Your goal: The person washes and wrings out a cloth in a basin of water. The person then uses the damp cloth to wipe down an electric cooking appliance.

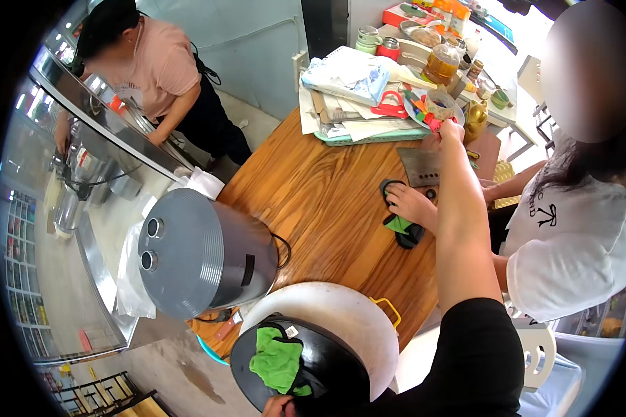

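My right arm, in a black sleeve, reaches across the table. My right hand (451,130) has its fingers closed at the near rim of a plate (459,115) of small colourful pieces; red bits show by the fingertips. What exactly it grips is hidden. At the bottom edge, my left hand (278,406) is partly in view, fingers curled at the rim of a round black lid (337,365). On this lid lies a crumpled green-and-black cloth (277,359). The lid leans over a large whitish basin (358,309) with a yellow handle.
A co-worker in white stands at right, one hand (410,203) pressing a green-and-black cloth (402,235) on the wooden table (313,208). A grey lidded drum (209,250) stands left. Papers (348,73), red scissors (391,104) and jars crowd the far end. Another person works at upper left.
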The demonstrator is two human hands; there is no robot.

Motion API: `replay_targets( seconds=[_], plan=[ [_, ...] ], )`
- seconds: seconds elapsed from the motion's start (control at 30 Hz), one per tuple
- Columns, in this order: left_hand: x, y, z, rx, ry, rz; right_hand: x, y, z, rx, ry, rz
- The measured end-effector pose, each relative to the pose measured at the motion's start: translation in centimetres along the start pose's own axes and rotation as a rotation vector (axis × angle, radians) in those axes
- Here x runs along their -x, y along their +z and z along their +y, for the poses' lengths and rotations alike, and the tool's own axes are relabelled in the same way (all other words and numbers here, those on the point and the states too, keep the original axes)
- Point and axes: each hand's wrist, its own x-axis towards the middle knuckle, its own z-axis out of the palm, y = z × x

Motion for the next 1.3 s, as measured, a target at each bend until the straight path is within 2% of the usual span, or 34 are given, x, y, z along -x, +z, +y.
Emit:
replay_targets(
  seconds=[0.1,0.17,0.2,0.23,0.3,0.37,0.43,0.63,0.7,0.77,0.9,0.97,1.03,1.1,1.13,1.3],
  plan=[
    [0.0,0.1,0.1,-0.006,0.013,0.011,1.7,-1.7,0.1,0.013,0.055,0.008],
    [0.1,0.1,0.1,0.006,0.009,0.008,-2.9,-0.4,2.2,0.158,-0.073,-0.061],
    [0.1,0.2,0.0,0.006,0.011,0.009,-4.7,0.8,3.1,0.175,-0.106,0.084],
    [0.0,0.2,-0.1,0.007,0.037,0.016,-3.2,0.9,2.3,0.173,-0.106,0.084],
    [0.1,0.3,0.0,0.007,0.060,0.021,0.1,1.5,0.5,-0.075,-0.082,-0.093],
    [0.2,0.4,0.2,0.001,0.058,0.031,1.5,1.8,-0.3,-0.007,-0.058,-0.128],
    [0.2,0.5,0.1,-0.001,0.049,0.045,2.8,2.3,-1.1,-0.193,0.005,-0.238],
    [0.6,1.3,-0.5,-0.031,0.054,0.077,2.5,3.9,-1.1,-0.215,-0.037,-0.349],
    [0.6,1.4,-0.5,-0.021,0.064,0.091,1.5,3.4,-0.3,-0.215,0.051,-0.506],
    [0.4,1.5,-0.4,-0.035,0.066,0.087,1.3,3.1,-0.1,-0.212,0.068,-0.481],
    [0.3,1.2,0.3,-0.023,0.010,0.055,1.1,2.1,-0.8,0.116,0.064,-0.508],
    [0.1,1.3,-0.1,-0.047,0.085,0.079,3.8,2.3,-2.4,0.417,0.017,-0.029],
    [0.2,1.1,0.1,-0.053,0.066,0.079,2.7,2.6,-1.3,0.495,-0.046,-0.007],
    [0.3,1.3,0.3,-0.053,0.050,0.080,1.3,3.3,-0.1,0.610,-0.425,0.001],
    [0.5,1.4,0.2,-0.037,0.056,0.085,0.9,3.3,-0.2,0.535,-0.369,-0.097],
    [0.9,1.1,0.2,-0.008,0.034,0.058,2.4,3.4,0.7,0.474,-0.449,-0.035]
  ],
)
